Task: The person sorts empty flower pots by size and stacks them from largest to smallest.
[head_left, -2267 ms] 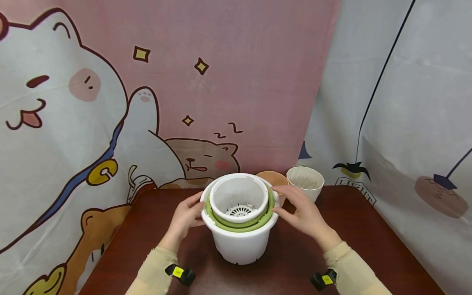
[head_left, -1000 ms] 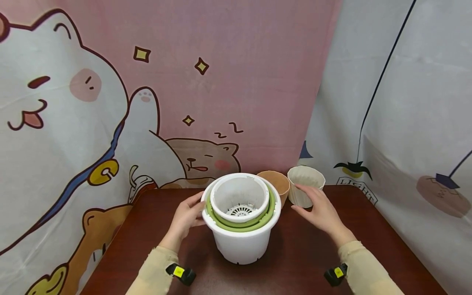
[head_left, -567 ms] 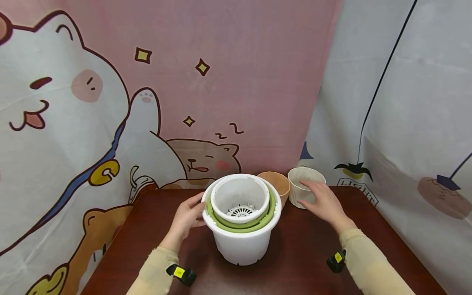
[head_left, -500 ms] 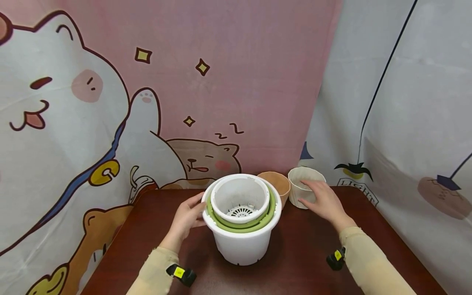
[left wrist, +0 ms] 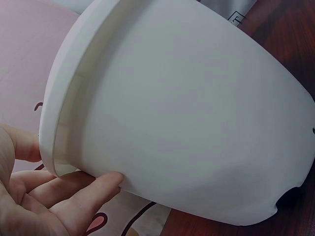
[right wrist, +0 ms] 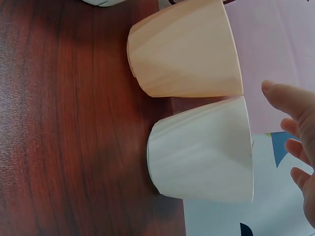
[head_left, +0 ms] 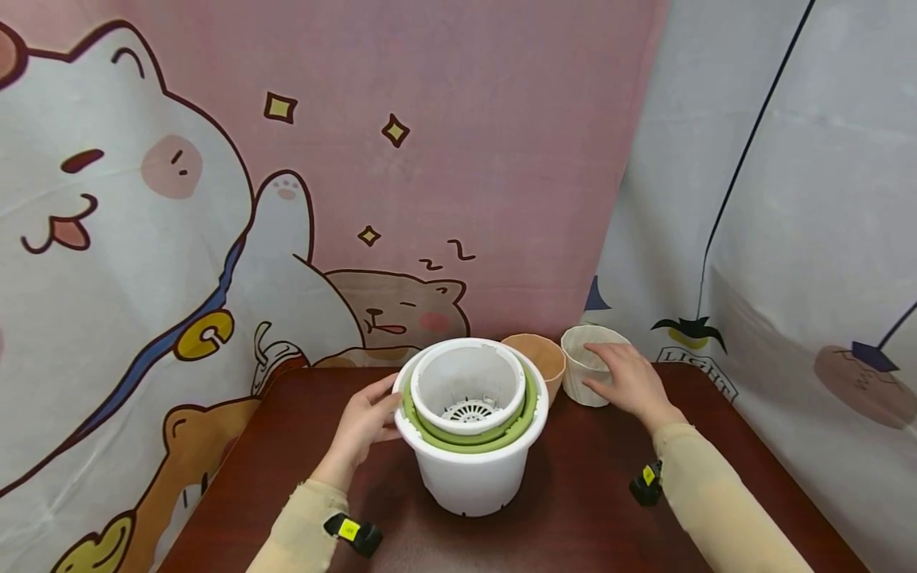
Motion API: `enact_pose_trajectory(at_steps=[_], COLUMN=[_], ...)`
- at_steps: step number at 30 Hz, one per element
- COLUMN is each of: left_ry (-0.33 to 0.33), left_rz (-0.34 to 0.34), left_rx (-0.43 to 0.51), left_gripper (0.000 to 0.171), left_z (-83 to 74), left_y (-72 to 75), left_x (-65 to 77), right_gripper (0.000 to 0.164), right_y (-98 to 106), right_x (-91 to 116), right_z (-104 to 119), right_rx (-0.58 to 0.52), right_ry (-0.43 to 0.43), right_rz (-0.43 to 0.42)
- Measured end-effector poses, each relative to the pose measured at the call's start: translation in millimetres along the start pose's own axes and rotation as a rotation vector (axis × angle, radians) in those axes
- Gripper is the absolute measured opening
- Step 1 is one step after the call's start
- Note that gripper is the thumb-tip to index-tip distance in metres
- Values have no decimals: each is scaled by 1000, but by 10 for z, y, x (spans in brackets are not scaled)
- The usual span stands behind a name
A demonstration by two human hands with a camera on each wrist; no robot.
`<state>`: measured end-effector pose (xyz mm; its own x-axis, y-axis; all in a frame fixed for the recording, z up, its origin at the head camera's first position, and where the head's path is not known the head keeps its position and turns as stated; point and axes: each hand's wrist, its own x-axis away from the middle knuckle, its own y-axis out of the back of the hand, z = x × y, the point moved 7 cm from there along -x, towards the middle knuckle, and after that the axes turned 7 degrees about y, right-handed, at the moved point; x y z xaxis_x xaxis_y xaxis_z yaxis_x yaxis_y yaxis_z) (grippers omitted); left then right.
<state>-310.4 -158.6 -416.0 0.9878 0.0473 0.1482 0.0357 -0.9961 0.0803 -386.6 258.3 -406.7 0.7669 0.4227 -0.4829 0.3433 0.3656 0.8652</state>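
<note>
A large white flowerpot (head_left: 469,477) stands upright, with a green pot (head_left: 528,404) and a smaller white pot (head_left: 469,382) nested in it. My left hand (head_left: 364,420) holds its left rim. In the left wrist view, the thumb lies at the rim's edge and the fingers (left wrist: 93,194) reach under it against the wall. My right hand (head_left: 630,382) is over a cream fluted pot (head_left: 579,378) at the back right. In the right wrist view, its slightly bent fingers are apart from that cream pot (right wrist: 204,152), beyond its rim.
An orange-tan pot (head_left: 539,356) stands right beside the cream pot, partly hidden behind the large pot. All rest on a dark red-brown table (head_left: 573,493). A pink cartoon cloth (head_left: 501,159) hangs behind, with a pale cloth (head_left: 788,199) at the right.
My right hand has left the right rim of the large white pot and moved right, to over the cream pot. The left hand stays at the rim.
</note>
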Motion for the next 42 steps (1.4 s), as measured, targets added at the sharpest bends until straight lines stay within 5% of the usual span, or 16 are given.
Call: enact_pose_trajectory(at_steps=[42], left_ry=[0], left_rz=[-1], left_rx=[4], left_gripper=[42], left_z=[16], left_y=[-3], left_x=[2], right_gripper=[52], right_y=[-352], right_x=[68], right_z=[-138], right_rx=[55], right_ry=[-63], right_rz=[100])
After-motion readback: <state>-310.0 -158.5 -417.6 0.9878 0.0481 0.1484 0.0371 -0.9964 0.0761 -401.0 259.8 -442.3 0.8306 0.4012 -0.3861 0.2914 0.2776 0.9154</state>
